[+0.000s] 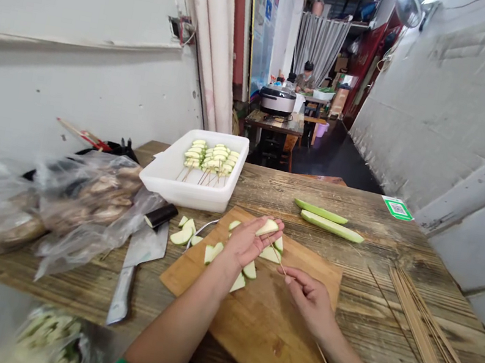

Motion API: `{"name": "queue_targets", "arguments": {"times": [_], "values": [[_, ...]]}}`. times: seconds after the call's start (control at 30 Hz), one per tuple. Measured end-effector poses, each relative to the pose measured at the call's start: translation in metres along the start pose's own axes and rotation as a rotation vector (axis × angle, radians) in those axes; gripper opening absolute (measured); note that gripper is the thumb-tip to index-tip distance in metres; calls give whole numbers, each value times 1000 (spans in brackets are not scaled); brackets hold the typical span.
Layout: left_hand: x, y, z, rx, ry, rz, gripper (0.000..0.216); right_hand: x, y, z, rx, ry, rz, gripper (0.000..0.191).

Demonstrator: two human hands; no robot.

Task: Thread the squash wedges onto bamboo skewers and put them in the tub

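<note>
My left hand (247,241) is palm up over the cutting board (277,336), holding a pale, green-edged slice (267,228) that looks like zucchini on its fingers. A thin bamboo skewer (279,257) is pinched between the thumb and fingers of my right hand (308,295). Its upper end reaches toward the slice by my left fingers; whether it pierces the slice I cannot tell. More cut pieces (249,269) lie on the board under and around my left hand, which hides some of them.
Skewered slices (216,157) lie in a white plastic tub (186,198). A cleaver (126,277) and a dark cylindrical piece (161,215) are left of the board, beside plastic bags (86,199). Long green vegetable pieces (332,226) and loose skewers (424,342) lie right. A person (306,80) sits far back.
</note>
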State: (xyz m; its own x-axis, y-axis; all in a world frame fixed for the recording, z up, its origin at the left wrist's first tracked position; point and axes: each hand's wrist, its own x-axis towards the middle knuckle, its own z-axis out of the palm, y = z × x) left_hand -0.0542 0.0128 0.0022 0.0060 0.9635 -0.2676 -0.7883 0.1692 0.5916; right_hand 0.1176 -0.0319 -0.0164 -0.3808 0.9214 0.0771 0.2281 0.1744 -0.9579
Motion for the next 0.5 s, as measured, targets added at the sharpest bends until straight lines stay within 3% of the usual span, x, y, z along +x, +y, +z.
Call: {"name": "queue_targets", "arguments": {"times": [0.5], "values": [[3, -1, -2, 7, 7, 28, 11, 1, 1, 3, -44, 15, -7, 33]]}}
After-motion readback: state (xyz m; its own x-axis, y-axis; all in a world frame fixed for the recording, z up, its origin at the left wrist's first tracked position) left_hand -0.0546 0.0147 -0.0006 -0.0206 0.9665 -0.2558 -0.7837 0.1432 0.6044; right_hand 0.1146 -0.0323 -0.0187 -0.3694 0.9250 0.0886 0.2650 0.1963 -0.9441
